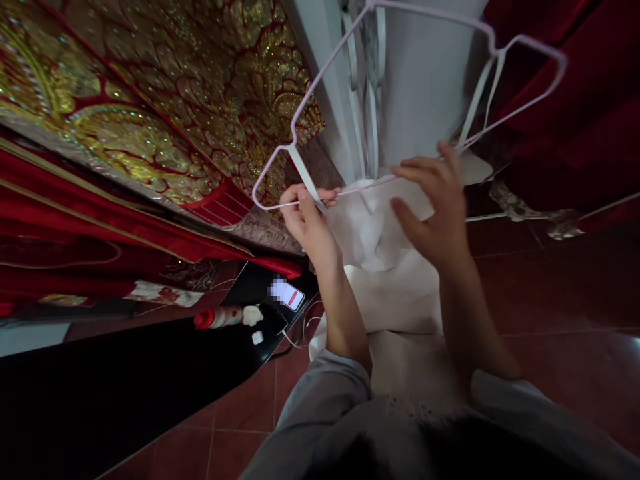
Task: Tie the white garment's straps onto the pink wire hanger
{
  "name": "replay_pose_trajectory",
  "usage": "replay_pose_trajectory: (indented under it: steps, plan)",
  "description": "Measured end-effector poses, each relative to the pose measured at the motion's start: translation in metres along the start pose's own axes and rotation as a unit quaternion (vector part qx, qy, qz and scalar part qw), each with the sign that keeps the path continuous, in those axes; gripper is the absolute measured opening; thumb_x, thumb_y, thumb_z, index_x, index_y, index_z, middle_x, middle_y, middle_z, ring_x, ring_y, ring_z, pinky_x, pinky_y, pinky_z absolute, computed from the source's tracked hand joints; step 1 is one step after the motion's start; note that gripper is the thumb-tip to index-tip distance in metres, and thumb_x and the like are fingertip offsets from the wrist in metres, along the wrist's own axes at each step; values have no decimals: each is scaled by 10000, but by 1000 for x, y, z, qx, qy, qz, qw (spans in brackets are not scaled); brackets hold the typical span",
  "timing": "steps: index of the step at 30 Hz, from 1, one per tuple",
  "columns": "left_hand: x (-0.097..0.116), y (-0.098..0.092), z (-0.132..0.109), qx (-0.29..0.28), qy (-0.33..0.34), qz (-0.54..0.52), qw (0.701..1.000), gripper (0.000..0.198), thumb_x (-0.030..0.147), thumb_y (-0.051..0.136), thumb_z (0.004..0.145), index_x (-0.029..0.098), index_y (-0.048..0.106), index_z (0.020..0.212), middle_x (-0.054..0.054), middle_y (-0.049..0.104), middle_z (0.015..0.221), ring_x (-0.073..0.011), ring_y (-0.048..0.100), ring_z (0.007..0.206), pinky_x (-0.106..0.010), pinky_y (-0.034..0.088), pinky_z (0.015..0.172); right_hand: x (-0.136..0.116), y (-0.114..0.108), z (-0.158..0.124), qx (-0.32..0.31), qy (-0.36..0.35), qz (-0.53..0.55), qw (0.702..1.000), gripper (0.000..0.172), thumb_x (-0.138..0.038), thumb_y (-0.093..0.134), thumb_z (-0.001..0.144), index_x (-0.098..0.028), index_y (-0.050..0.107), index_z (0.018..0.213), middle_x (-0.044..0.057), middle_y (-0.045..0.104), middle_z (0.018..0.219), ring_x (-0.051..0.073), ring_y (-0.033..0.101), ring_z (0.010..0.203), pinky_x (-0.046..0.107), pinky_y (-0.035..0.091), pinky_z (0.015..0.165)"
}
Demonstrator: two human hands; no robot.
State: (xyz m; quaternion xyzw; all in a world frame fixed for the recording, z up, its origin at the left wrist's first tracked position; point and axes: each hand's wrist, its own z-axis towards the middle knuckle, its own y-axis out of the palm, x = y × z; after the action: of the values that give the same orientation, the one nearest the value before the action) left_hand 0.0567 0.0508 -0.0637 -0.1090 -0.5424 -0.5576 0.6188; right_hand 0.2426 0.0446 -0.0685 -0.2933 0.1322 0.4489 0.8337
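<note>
A pale pink clothes hanger [317, 83] is held up in front of me. My left hand [307, 217] is closed around its lower bar, near the left end, at a white strap [303, 172]. Another white strap [477, 100] loops over the notch at the hanger's right side. My right hand [435, 207] is open and slightly blurred, fingers apart, beside the lower bar; whether the fingertips touch it I cannot tell. Below the bar, whitish cloth [373, 233] hangs between my forearms; where it joins the straps is not clear.
Gold-sequined red garments [200, 87] hang on the left, dark red cloth [575, 120] on the right. A black table [125, 380] at lower left bears a phone [290, 295], a red-capped bottle [217, 318] and cables. Red tiles [550, 293] cover the floor.
</note>
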Motion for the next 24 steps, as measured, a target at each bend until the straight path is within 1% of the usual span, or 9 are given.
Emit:
replay_pose_trajectory:
  steps: [5, 10, 12, 15, 18, 20, 21, 23, 24]
  plan:
    - [7, -13, -7, -9, 6, 68, 998, 150, 339, 658, 984, 221, 624, 1071, -15, 790, 869, -165, 770, 843, -302, 589, 824, 2, 18, -9, -45, 49, 8, 998, 381, -373, 684, 896, -333, 641, 1272, 77, 616, 1239, 351, 380, 1488, 697, 262, 1283]
    - [53, -23, -23, -125, -62, 236, 962, 134, 330, 726, 959, 202, 764, 950, -37, 800, 904, -177, 745, 921, -329, 574, 921, 10, 15, -8, -52, 49, 2, 997, 360, -444, 605, 952, -350, 606, 1299, 75, 602, 1286, 351, 367, 1512, 708, 270, 1279]
    - [74, -16, -23, -128, -38, 223, 966, 119, 328, 751, 946, 215, 774, 915, -32, 789, 882, -178, 737, 880, -326, 583, 872, 7, 16, -12, -51, 44, -9, 998, 365, -452, 579, 970, -373, 579, 1325, 67, 608, 1295, 337, 372, 1520, 697, 285, 1283]
    - [91, -2, -7, -113, -7, 145, 983, 136, 372, 750, 941, 285, 780, 1042, -8, 809, 1028, -207, 756, 1008, -361, 596, 873, 0, 20, -15, -56, 51, -30, 997, 357, -452, 554, 984, -426, 553, 1340, 55, 625, 1308, 310, 385, 1521, 650, 313, 1294]
    - [86, -2, 21, -50, 38, 107, 992, 190, 395, 694, 948, 325, 735, 1120, 27, 788, 1216, -236, 720, 1226, -401, 600, 936, -2, 23, -15, -63, 53, -28, 996, 368, -470, 544, 983, -420, 553, 1348, 43, 629, 1324, 318, 401, 1513, 660, 309, 1296]
    - [73, -15, 36, 8, 88, 113, 990, 236, 360, 673, 957, 285, 697, 1179, -2, 756, 1314, -255, 673, 1321, -434, 584, 1018, 0, 23, -15, -63, 46, -16, 997, 381, -479, 551, 979, -387, 569, 1348, 46, 631, 1322, 335, 407, 1508, 690, 301, 1287]
    - [65, -24, 40, 39, 120, 139, 982, 221, 327, 683, 951, 327, 694, 1172, 22, 746, 1339, -248, 664, 1333, -425, 585, 1014, 1, 22, -14, -63, 46, -11, 997, 379, -476, 554, 979, -380, 579, 1345, 48, 633, 1322, 335, 407, 1508, 690, 300, 1286]
    - [50, -42, 40, 41, 152, 199, 967, 234, 325, 663, 983, 419, 688, 1196, 82, 716, 1382, -267, 619, 1394, -412, 586, 931, 6, 19, -13, -67, 49, 0, 997, 375, -468, 566, 977, -373, 598, 1339, 49, 635, 1326, 333, 399, 1515, 683, 301, 1286]
    - [42, -49, 36, 27, 143, 220, 965, 224, 344, 638, 1003, 415, 686, 1210, 71, 707, 1399, -285, 597, 1418, -394, 583, 860, 8, 18, -13, -71, 51, 5, 996, 377, -464, 572, 976, -370, 606, 1339, 50, 634, 1331, 333, 391, 1522, 680, 296, 1288]
